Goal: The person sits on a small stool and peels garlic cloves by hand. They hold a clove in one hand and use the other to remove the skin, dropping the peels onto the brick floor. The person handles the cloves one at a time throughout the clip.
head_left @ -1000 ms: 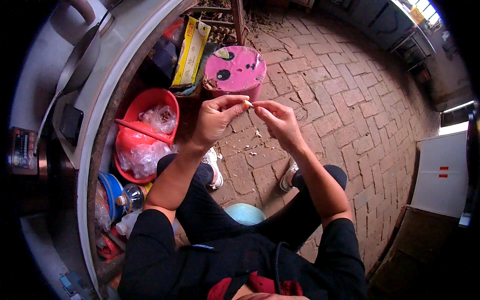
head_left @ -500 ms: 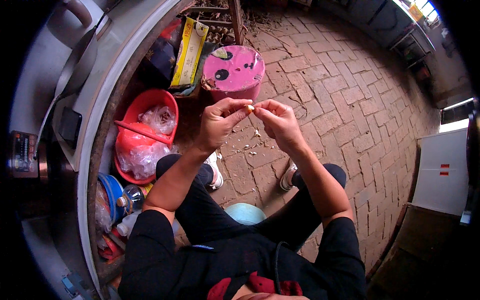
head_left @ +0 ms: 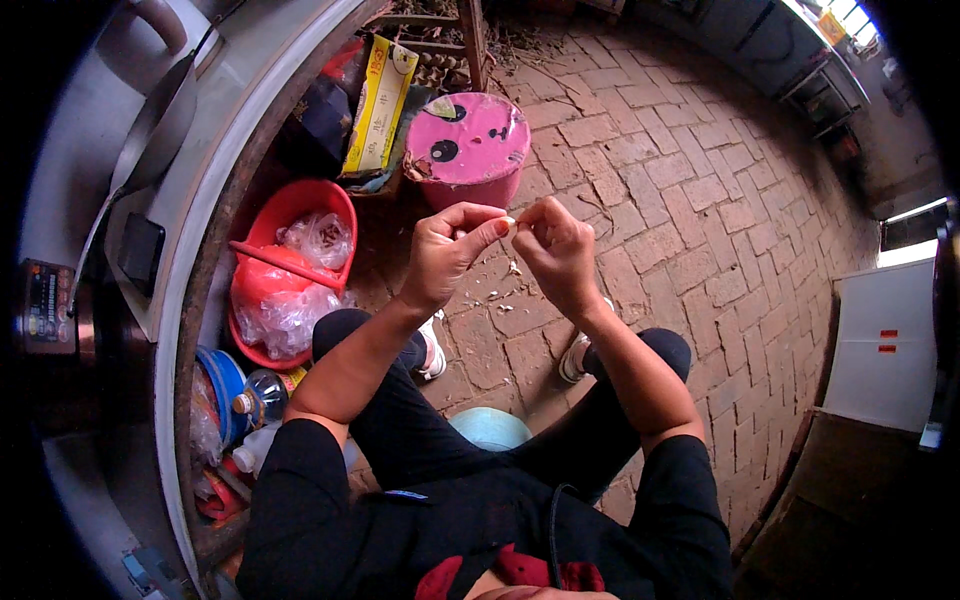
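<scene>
My left hand [head_left: 446, 252] is raised in front of me, thumb and index finger pinched on a small pale piece that looks like a garlic clove [head_left: 511, 222]. My right hand [head_left: 556, 250] meets it from the other side, its fingers curled and the fingertips pressed to the same clove. Most of the clove is hidden by my fingers. Below the hands, white skin flakes [head_left: 514, 268] lie scattered on the brick floor [head_left: 640, 240].
Just beyond my hands stands a pink round stool [head_left: 480, 165] with a cartoon face. To my left are a red basket [head_left: 342, 205] of plastic bags, clear bottles [head_left: 265, 396] and a counter edge [head_left: 215, 190]. A yellow box [head_left: 380, 105] leans farther back. A light blue round object [head_left: 490, 428] sits beneath me.
My right hand has turned and its fingers have curled in more tightly at the clove. Less of the clove shows now. The left hand has shifted slightly to the right.
</scene>
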Available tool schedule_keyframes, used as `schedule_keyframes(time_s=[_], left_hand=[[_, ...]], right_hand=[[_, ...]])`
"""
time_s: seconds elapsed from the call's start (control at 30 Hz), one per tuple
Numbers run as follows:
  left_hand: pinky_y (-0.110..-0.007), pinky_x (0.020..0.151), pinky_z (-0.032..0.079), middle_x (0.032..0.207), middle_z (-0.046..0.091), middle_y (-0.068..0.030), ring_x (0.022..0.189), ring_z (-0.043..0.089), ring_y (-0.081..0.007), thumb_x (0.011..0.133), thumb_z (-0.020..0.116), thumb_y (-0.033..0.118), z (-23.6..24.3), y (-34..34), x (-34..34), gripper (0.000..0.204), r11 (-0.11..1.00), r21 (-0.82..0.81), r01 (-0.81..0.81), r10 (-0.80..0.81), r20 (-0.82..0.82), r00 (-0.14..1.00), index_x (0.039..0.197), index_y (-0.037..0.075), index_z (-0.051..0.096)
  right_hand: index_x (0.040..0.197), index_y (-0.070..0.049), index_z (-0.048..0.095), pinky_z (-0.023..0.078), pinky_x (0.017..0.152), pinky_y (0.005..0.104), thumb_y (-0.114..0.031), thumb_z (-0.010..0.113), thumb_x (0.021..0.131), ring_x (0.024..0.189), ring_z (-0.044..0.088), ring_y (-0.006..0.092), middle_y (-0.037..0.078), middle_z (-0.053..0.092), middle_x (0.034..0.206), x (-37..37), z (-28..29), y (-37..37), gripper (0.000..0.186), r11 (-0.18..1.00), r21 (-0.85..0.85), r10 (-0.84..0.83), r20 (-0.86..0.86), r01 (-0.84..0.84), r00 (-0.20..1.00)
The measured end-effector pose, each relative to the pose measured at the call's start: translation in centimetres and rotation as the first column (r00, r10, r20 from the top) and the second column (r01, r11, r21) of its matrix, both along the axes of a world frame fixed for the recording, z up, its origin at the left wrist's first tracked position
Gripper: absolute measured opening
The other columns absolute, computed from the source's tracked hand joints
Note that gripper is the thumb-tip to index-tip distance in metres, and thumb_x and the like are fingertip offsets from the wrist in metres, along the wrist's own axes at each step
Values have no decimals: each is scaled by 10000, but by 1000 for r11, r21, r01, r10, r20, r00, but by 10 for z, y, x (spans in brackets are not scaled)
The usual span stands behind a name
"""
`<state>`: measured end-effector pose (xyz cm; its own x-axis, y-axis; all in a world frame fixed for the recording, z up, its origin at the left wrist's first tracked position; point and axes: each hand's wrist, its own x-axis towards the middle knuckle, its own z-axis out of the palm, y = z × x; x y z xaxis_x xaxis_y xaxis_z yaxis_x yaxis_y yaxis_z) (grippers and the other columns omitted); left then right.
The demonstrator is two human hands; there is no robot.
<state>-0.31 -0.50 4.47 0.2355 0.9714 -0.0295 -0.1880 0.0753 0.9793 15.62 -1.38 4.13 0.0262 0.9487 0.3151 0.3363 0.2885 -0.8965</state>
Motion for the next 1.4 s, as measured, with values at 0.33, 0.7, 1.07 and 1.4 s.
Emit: schedule_keyframes(time_s=[0.33, 0.7, 1.07, 1.4], left_hand=[[-145, 449, 301, 837, 657, -8, 525, 407, 16, 892, 629, 176, -13, 11, -9, 195, 979, -155, 136, -112, 151, 982, 1031, 41, 653], [-152, 472, 305, 804, 624, 17, 560, 418, 12, 931, 579, 246, -15, 5, -1, 285, 936, 351, 40, 55, -256, 965, 1128, 46, 632], [-159, 443, 273, 791, 594, 51, 523, 364, 23, 900, 618, 180, -7, 7, -5, 233, 984, -96, 149, -148, 11, 989, 1094, 52, 638], [-135, 476, 314, 787, 615, 51, 563, 423, 22, 850, 664, 138, -8, 16, -19, 141, 950, -210, 230, -218, 77, 973, 968, 62, 661]], right_hand=[[824, -1, 559, 365, 517, 185, -59, 591, 798, 607, 455, 20, -46, 522, 677, 7, -4, 4, 71, 940, -215, 167, -390, -266, 905], [841, -45, 540, 267, 413, 177, -135, 573, 859, 491, 382, -5, -76, 469, 631, -2, -10, -1, 97, 890, -303, 135, -539, -341, 831], [875, -70, 534, 204, 367, 194, -175, 558, 887, 420, 311, 12, -78, 410, 583, 4, -13, 2, 108, 812, -341, 81, -737, -473, 671], [865, -95, 531, 191, 372, 193, -168, 554, 876, 423, 289, 23, -78, 386, 581, 6, -13, 2, 77, 713, -385, -1, -836, -586, 549]])
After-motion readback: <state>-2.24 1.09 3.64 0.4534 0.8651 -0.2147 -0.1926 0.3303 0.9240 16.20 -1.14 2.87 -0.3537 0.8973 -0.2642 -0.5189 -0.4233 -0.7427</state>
